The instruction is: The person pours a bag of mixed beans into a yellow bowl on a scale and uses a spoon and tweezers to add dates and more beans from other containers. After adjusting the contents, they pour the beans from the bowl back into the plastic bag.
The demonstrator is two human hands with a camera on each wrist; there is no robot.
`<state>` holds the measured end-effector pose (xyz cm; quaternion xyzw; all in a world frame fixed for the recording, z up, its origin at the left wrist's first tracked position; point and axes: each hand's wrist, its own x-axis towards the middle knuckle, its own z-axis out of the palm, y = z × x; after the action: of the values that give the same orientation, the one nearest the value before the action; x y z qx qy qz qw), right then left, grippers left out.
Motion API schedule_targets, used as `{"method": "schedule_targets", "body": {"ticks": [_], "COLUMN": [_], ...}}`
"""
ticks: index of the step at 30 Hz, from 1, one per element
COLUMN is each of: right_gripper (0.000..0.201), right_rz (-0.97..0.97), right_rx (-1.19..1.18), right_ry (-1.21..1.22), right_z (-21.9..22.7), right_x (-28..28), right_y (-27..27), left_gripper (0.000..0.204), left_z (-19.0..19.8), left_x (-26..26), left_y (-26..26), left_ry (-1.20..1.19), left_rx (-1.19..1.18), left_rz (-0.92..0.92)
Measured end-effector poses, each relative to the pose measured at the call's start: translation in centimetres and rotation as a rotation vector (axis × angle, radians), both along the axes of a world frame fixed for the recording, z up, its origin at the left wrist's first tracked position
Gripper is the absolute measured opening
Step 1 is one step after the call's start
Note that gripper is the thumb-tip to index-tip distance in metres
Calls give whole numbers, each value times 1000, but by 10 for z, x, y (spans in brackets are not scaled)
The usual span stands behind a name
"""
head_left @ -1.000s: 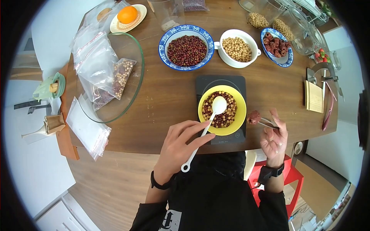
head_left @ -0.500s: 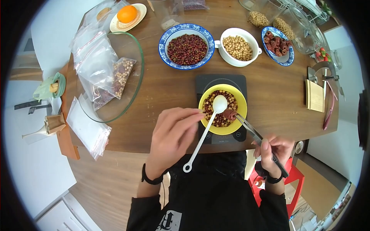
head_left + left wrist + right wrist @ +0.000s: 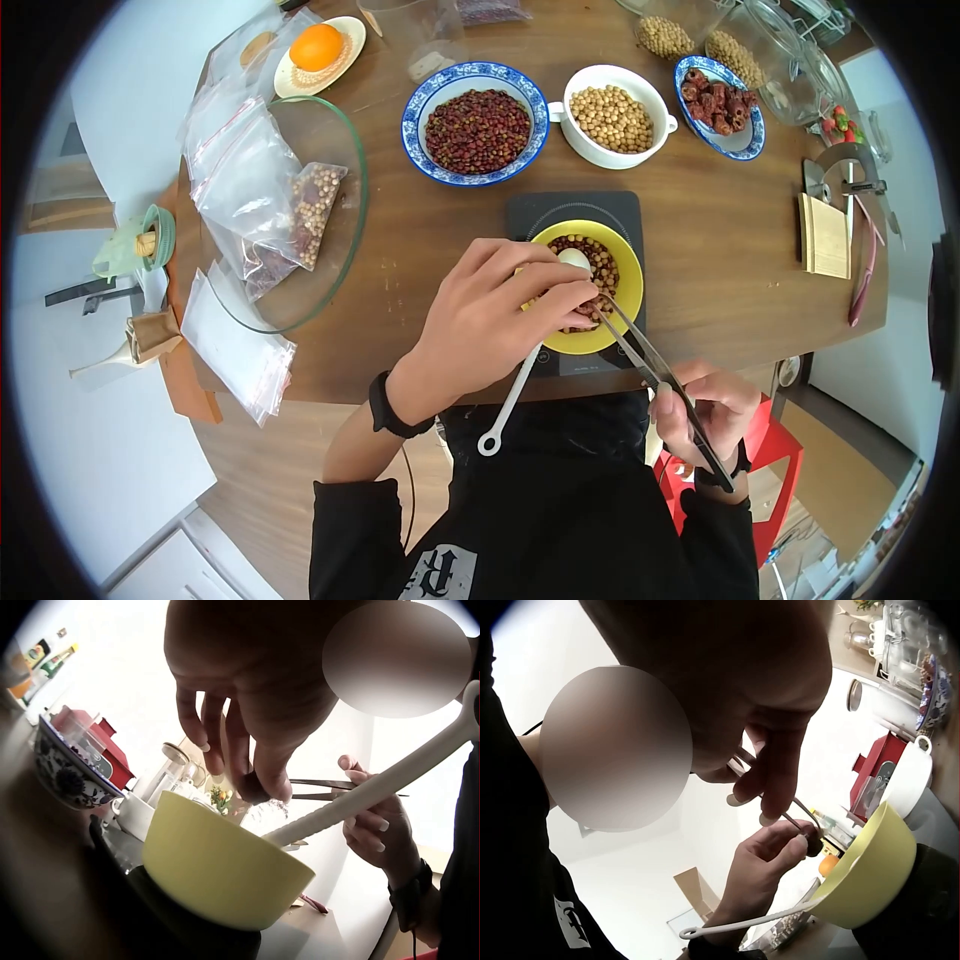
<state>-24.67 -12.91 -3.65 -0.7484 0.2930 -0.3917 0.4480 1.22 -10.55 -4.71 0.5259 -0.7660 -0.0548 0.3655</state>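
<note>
Over the yellow bowl (image 3: 631, 282) of mixed beans, my left hand (image 3: 500, 305) pinches a dark red dried date (image 3: 814, 844) between thumb and fingers. My right hand (image 3: 715, 405) grips metal tweezers (image 3: 662, 375), whose tips reach the date at the left fingertips. A white spoon (image 3: 513, 402) leans in the bowl, its handle sticking out toward my body; the left hand covers part of it. Under the bowl sits a black kitchen scale (image 3: 570, 208).
Behind the scale stand a blue-and-white bowl (image 3: 410, 130) of red beans, a white bowl (image 3: 580, 143) of yellow beans and a dish of dates (image 3: 715, 102). A glass bowl (image 3: 362, 205) with plastic bags lies left. A wooden block (image 3: 825, 235) is at the right.
The right hand has swung the tweezers with the date in over the yellow bowl. My left hand left the spoon handle, moved right, and now pinches the date at the tweezer tips.
</note>
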Motion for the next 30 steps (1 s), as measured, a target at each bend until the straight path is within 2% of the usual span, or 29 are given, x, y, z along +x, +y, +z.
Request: {"method": "schedule_targets", "body": {"ticks": [1,5,7,9,12,16,23,30], "right_gripper": [21,27,36,42,45,43,44,41], "right_rz": [54,66,56,70,5,-45,-56,-103], "right_rx": [-35,-122,-269,-304,-119,5,-27,40], "right_ry": [29,90,96,139,210,141,142,80], "right_z": [5,16,15,17,18,16,9,3], "right_x": [3,18,26,27,22,12,1,-1], "right_y": [-4,-5,-5,-6,-1,2,7,8], "left_gripper": [36,32,33,33,34,38,42,41], "left_z": [-2,-2,-3,-2,-2,-8,-4,-1], "left_x": [-2,-10,-9,-9,-11,-12,-13,-11], "left_y": [-1,-2,-4,-5,-5,-5,-4,-5], "left_ry": [-5,-6,-9,-14,50,112,62,78], "left_rx": [-2,-23,-38,-55,-29,-4,-20,-12], "left_rz": [6,2,-3,-9,-40,-16,1,35]}}
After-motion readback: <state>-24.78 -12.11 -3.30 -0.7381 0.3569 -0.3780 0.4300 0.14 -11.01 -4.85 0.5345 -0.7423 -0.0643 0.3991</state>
